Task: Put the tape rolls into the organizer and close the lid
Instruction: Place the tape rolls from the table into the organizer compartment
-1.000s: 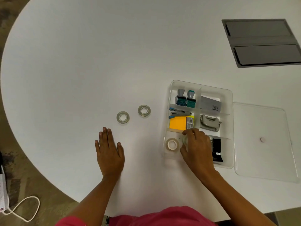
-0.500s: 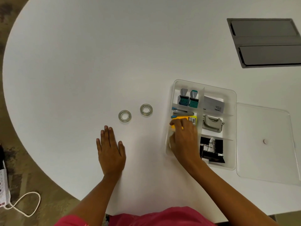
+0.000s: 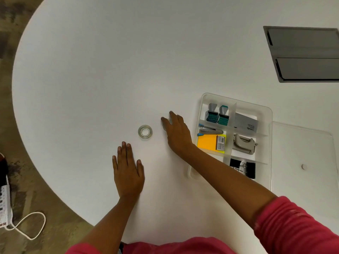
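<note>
One clear tape roll (image 3: 145,132) lies flat on the white table, just beyond my left hand (image 3: 127,170), which rests palm down with fingers apart and holds nothing. My right hand (image 3: 177,133) reaches left of the clear organizer (image 3: 264,107) and covers a second tape roll; only a pale sliver shows under the fingertips, and the grip is hidden. My right forearm crosses the organizer's near-left compartment and hides what is in it. The transparent lid (image 3: 302,143) lies flat on the table to the organizer's right.
The organizer holds stamps, a stapler, orange sticky notes, a hole punch and binder clips. A grey recessed panel (image 3: 302,54) sits at the table's far right. The curved table edge runs along the left; a power strip with a white cable (image 3: 27,233) lies on the floor.
My right hand left the organizer's near-left compartment and moved left across the table onto the nearer loose tape roll. My left hand stayed put.
</note>
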`<state>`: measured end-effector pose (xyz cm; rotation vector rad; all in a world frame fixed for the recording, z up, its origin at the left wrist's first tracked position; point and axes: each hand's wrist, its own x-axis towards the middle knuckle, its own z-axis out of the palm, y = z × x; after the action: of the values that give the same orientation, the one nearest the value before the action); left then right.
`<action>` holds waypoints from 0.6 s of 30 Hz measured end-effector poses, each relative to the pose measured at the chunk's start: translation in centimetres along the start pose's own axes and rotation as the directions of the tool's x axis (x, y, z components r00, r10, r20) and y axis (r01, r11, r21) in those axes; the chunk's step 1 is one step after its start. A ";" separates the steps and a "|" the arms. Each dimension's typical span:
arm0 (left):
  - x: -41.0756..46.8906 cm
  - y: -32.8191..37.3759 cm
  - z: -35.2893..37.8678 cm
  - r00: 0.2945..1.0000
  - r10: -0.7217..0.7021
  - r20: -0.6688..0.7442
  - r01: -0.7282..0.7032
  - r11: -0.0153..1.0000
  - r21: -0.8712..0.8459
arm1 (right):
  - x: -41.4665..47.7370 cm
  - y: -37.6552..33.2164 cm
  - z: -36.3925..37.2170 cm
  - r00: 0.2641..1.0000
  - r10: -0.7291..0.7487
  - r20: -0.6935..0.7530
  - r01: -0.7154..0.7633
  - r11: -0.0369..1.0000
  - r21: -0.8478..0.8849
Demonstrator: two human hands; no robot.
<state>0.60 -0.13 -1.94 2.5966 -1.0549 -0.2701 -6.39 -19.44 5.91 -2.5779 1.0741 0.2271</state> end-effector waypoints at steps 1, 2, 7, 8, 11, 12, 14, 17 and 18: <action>0.0 0.0 0.0 1.000 0.000 0.001 0.000 1.000 0.000 | 0.2 0.0 0.0 1.000 -0.003 0.003 0.003 1.000 -0.017; 0.0 0.0 -0.1 1.000 0.001 0.002 -0.001 1.000 0.000 | 0.2 0.0 0.1 1.000 -0.010 -0.003 0.009 1.000 -0.029; 0.0 0.1 -0.2 1.000 0.004 0.002 -0.004 1.000 -0.001 | -0.3 0.1 -0.4 0.996 -0.020 -0.087 0.020 1.000 -0.008; 0.0 0.1 -0.2 1.000 0.004 0.003 -0.004 1.000 0.001 | -0.8 0.2 -0.7 0.993 -0.015 -0.113 0.018 1.000 0.025; -0.1 0.0 -0.2 1.000 0.006 0.004 -0.007 1.000 0.010 | -3.0 0.3 -2.3 0.975 0.024 -0.222 0.016 0.984 0.179; 0.0 0.1 -0.1 1.000 0.008 0.004 -0.008 1.000 0.011 | -4.0 0.4 -2.9 0.966 0.049 -0.255 0.012 0.973 0.232; -0.1 0.1 -0.1 1.000 0.011 0.003 -0.011 1.000 0.010 | -6.1 0.8 -3.9 0.945 0.095 -0.313 0.004 0.953 0.303; -0.1 0.0 -0.1 1.000 0.011 0.004 -0.012 1.000 0.006 | -9.1 2.1 -4.7 0.936 0.157 -0.316 -0.054 0.948 0.312; -0.1 0.0 -0.1 1.000 0.011 0.004 -0.011 1.000 0.005 | -9.9 2.7 -4.9 0.940 0.174 -0.293 -0.085 0.953 0.292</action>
<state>0.56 -0.07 -1.80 2.5949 -1.0728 -0.2707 -15.20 -16.45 12.49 -2.3401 1.2871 -0.2990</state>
